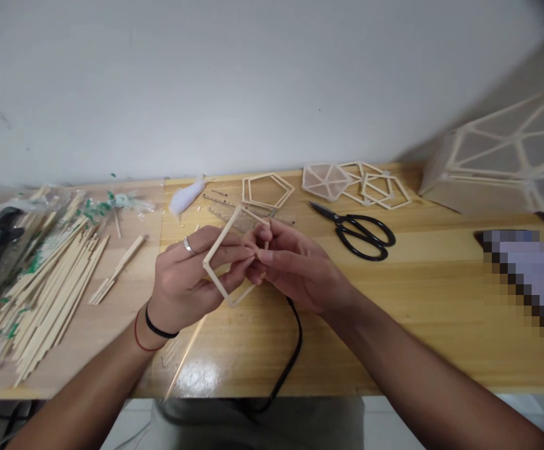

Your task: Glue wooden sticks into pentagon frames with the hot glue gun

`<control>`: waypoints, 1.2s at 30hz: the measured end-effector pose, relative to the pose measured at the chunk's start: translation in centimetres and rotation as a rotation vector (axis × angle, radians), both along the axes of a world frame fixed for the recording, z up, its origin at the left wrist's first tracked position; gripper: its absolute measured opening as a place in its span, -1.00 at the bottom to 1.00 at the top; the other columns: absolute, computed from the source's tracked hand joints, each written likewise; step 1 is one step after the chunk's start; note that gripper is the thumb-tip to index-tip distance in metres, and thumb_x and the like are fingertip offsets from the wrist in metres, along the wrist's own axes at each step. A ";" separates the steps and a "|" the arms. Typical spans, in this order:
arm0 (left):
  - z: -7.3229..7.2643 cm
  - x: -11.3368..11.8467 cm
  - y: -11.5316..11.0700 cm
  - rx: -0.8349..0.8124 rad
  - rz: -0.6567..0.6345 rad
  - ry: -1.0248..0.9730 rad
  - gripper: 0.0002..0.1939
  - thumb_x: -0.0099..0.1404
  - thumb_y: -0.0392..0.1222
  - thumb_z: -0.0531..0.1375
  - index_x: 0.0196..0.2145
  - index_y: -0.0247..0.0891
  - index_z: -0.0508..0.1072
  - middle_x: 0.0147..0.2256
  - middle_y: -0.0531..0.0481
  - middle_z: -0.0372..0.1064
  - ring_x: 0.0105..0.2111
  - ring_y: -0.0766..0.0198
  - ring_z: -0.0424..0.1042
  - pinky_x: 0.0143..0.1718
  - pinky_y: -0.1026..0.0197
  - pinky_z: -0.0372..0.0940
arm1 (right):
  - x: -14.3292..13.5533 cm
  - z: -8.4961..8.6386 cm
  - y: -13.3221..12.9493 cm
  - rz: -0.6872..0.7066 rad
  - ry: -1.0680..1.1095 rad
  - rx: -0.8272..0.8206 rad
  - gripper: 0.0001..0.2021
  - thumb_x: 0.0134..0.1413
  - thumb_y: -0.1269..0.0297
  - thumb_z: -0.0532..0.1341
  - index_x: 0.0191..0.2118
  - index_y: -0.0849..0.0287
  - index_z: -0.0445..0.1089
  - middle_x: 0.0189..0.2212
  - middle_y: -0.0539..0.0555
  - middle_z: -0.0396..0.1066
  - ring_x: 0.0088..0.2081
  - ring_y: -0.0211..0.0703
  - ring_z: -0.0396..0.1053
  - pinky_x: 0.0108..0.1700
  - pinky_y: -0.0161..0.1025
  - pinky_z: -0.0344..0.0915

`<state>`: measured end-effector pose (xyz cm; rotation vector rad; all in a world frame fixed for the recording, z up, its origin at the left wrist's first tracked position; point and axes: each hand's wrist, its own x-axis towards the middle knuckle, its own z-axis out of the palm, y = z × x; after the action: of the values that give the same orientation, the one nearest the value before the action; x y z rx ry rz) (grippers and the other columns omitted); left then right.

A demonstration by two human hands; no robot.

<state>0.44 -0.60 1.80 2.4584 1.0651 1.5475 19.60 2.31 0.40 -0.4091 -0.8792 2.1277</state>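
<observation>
Above the middle of the wooden table, a pentagon frame of thin wooden sticks [218, 285] is held up between both hands. My left hand [197, 269], with a ring and wrist bands, has its fingers pinched through the frame. From the other side, my right hand [295, 262] closes its thumb and fingers on the frame's right-hand part, fingertips touching those of the left. What lies right between the fingertips is hidden. Black-handled scissors [365, 237] lie to the right of my right hand. Behind the hands rests another pentagon stick frame [268, 191].
Many wooden sticks [60, 294] and plastic wrapping [126, 203] cover the left side. A white pouch [187, 195], a clear ruler [215, 209] and joined stick frames [386, 190] lie along the back. A large covered stick structure [501, 162] stands at right, near a blurred-out device [534, 269].
</observation>
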 end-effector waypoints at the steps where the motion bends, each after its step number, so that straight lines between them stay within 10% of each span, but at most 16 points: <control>1: 0.1 0.0 0.0 0.003 0.014 0.021 -0.88 0.34 -0.33 0.42 -0.17 -0.19 0.65 -0.20 -0.04 0.68 -0.26 0.27 0.66 -0.18 0.26 0.61 | 0.0 0.0 0.0 -0.002 -0.006 0.006 -0.72 0.16 0.38 0.46 -0.27 0.11 0.30 -0.37 -0.06 0.36 -0.40 -0.27 0.40 -0.28 -0.26 0.40; 36: 0.1 0.6 -0.1 0.088 0.174 0.273 -0.96 0.40 -0.29 0.27 -0.22 -0.18 0.51 -0.33 0.04 0.56 -0.44 0.31 0.54 -0.48 0.27 0.35 | -0.2 -0.4 -0.1 -0.004 -0.035 0.024 -0.69 0.16 0.34 0.49 -0.29 0.11 0.30 -0.32 -0.03 0.42 -0.34 -0.22 0.48 -0.27 -0.26 0.42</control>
<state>1.05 -0.71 1.92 2.7647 1.3099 1.3525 19.39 2.17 -0.03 -0.4371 -0.9223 2.1105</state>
